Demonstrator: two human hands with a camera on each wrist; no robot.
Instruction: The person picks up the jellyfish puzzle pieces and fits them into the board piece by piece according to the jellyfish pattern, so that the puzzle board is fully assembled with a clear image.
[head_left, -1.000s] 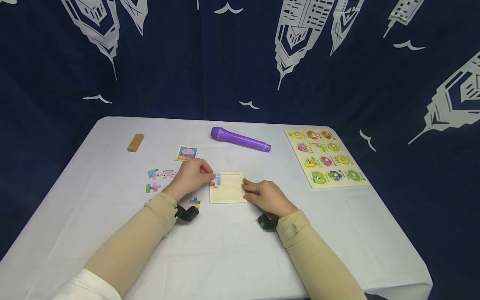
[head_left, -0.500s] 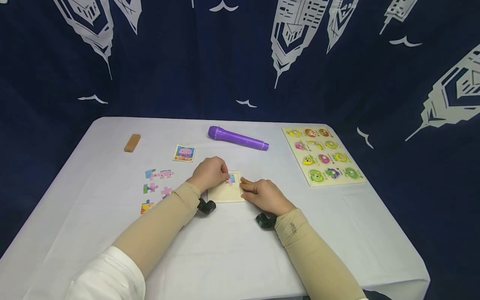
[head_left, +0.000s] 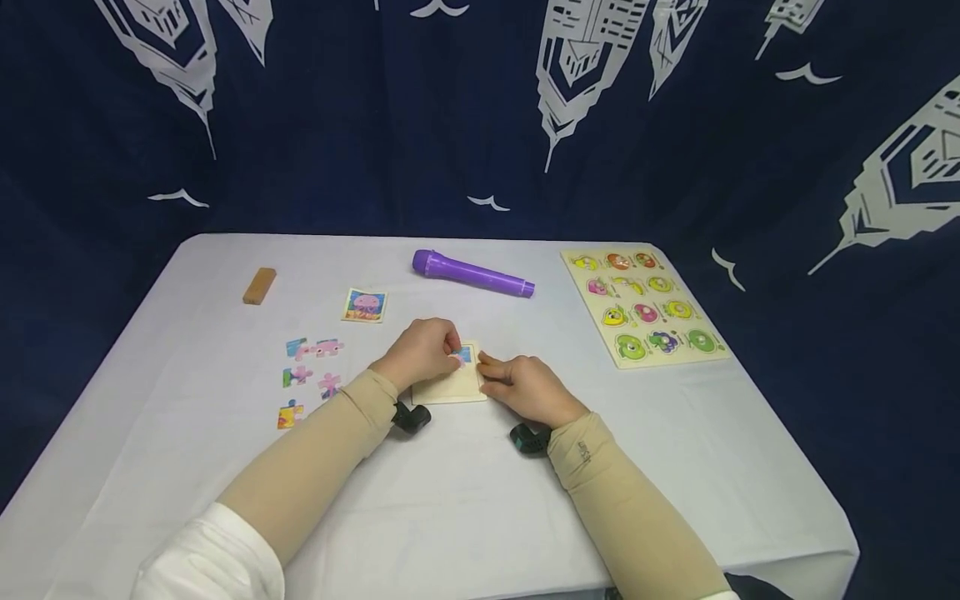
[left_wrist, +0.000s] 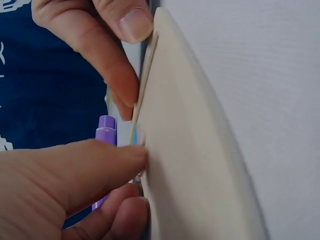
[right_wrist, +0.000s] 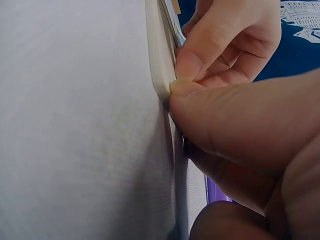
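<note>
A square wooden tray [head_left: 450, 388] with a raised rim lies mid-table. My left hand [head_left: 422, 353] pinches a blue and pink jigsaw piece [head_left: 465, 355] at its upper right corner, the fingers partly covering it; in the left wrist view only a sliver of that piece [left_wrist: 134, 134] shows beside the thumb. My right hand [head_left: 531, 388] grips the tray's right edge between thumb and fingers, seen close in the right wrist view along the tray rim [right_wrist: 159, 65]. Several loose pieces, among them a yellow one [head_left: 287, 416] and a pink one [head_left: 327, 348], lie left of the tray.
A small picture card [head_left: 365, 306] lies behind the left hand, with a wooden block [head_left: 259, 286] farther left. Beyond the tray lies a purple microphone [head_left: 474, 274]. A fruit puzzle board [head_left: 645, 310] sits at the right rear of the white table [head_left: 420, 517].
My left hand has moved right across the tray with the piece, from its upper left to its upper right corner. The right hand keeps its place at the tray's edge.
</note>
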